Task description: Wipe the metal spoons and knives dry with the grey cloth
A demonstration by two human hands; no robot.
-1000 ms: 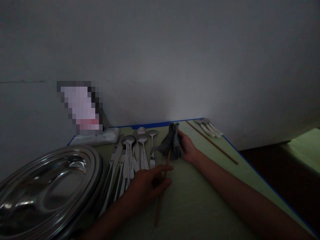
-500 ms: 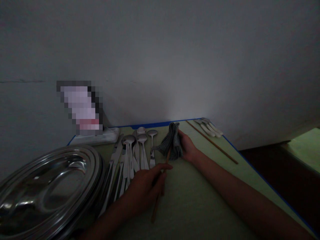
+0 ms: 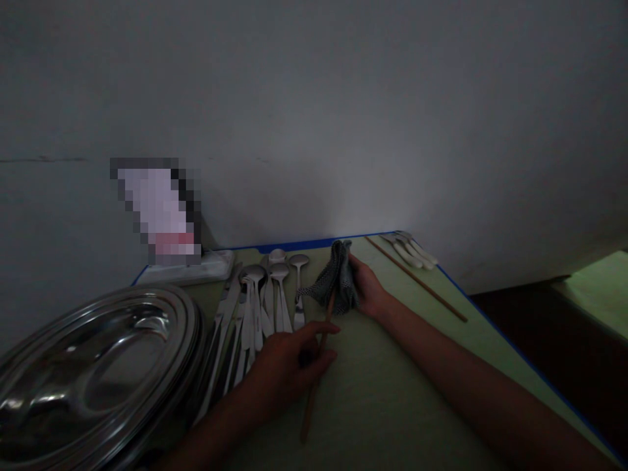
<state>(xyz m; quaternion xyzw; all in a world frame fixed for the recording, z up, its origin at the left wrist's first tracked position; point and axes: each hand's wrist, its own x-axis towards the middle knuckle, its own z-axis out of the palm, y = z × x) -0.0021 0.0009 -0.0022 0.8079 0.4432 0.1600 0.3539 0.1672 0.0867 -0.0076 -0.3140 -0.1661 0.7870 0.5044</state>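
illegibly pixelated screen [image 3: 154, 203], chopstick [image 3: 310, 407] in cloth [image 3: 331, 278]

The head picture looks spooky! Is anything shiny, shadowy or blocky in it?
Head view: dim all over, left hand and right hand dusky; head view: pale glare on the shiny metal dish; head view: soft shadow on the wall; head view: blocky squares hide something above the white slab.

1 head-worn camera looks forward and down — close over the table [image 3: 375, 399], facing the wall [image 3: 343, 118].
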